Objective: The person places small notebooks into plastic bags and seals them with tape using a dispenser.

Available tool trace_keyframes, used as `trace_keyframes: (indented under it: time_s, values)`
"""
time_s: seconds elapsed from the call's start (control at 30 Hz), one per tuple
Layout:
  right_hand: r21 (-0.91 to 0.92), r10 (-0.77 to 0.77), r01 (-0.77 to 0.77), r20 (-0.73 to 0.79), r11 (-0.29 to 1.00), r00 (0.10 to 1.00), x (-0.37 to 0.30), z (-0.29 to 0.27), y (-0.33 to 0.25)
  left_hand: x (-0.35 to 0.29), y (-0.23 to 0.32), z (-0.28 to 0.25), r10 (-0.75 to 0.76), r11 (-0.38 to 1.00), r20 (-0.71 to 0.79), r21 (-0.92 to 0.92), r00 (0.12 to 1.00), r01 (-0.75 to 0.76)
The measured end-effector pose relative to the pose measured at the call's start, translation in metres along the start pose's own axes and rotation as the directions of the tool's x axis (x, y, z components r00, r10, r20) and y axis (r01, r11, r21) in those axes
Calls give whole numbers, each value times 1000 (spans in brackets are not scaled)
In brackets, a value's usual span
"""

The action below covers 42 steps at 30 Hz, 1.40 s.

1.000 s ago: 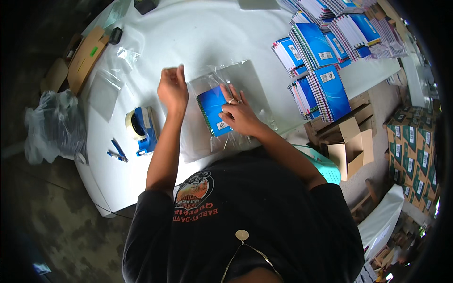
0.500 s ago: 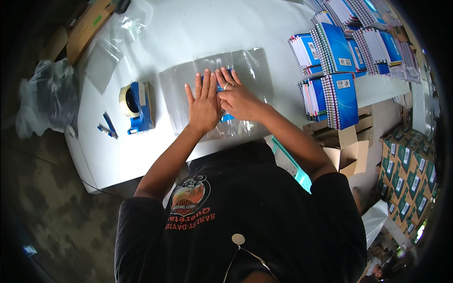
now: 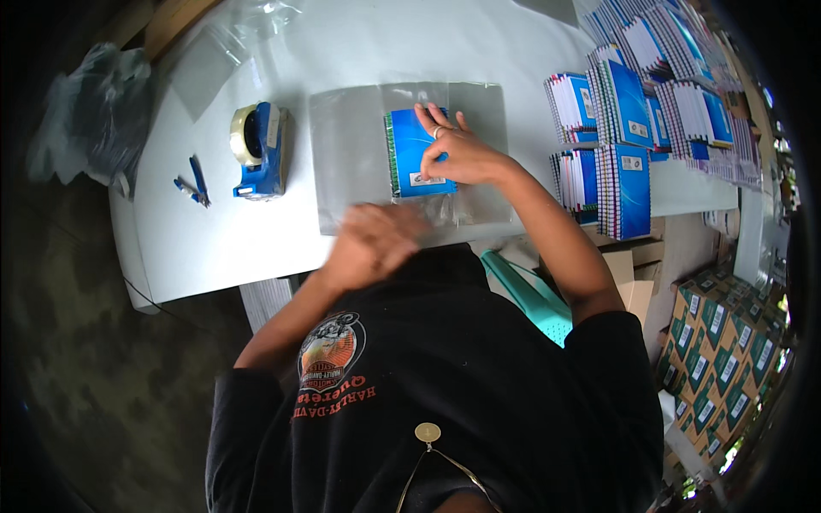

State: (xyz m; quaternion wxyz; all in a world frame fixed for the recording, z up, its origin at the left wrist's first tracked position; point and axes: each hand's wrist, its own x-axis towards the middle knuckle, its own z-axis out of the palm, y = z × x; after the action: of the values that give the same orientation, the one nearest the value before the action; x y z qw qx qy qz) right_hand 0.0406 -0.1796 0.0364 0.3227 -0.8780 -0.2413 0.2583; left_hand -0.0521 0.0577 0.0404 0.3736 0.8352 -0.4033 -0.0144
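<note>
A blue spiral notebook (image 3: 406, 150) with green coils lies on a clear plastic sheet or bag (image 3: 351, 137), with clear film around it, on the white table. Over the notebook's right part rests my right hand (image 3: 462, 156), a ring on one finger. Its fingers are spread, and no object shows gripped in it. Nearer to me, at the sheet's front edge, my left hand (image 3: 376, 244) is off the notebook. Motion smears its fingers, so its grip is unclear.
A blue tape dispenser (image 3: 274, 154) and blue pens or cutters (image 3: 197, 181) are on the left. Stacks of spiral notebooks (image 3: 629, 103) fill the right side. A plastic bag (image 3: 98, 120) hangs at the left edge; patterned boxes (image 3: 723, 359) stand lower right.
My left hand has pulled back toward me from the notebook and is moving. My right hand has shifted right, its fingers more spread, so more of the notebook shows. The view has shifted slightly.
</note>
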Motion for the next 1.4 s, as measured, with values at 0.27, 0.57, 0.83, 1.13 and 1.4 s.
trace_keyframes:
  time_s: [0.27, 0.57, 0.83, 1.13, 1.4]
  values:
    - [-64, 60, -63, -58, 996, 997, 9, 4, -2, -57, -109, -122, -967, 238, -66, -577, 246, 781]
    - [-122, 178, -189, -99, 974, 979, 9, -5, -23, -97, -116, -134, -743, 105, 142, -941, 654, 323]
    - [-106, 89, -102, -123, 989, 988, 5, -12, -11, -73, -131, -146, -696, 583, -654, -274, 296, 765]
    - [-68, -17, 7, -147, 998, 989, 13, -6, 4, 148, -54, -21, -710, 692, 290, 452, 642, 562]
    - [-77, 37, -99, -574, 992, 818, 4, 15, 24, 85, -117, -22, -557, 829, 157, 170, 816, 533]
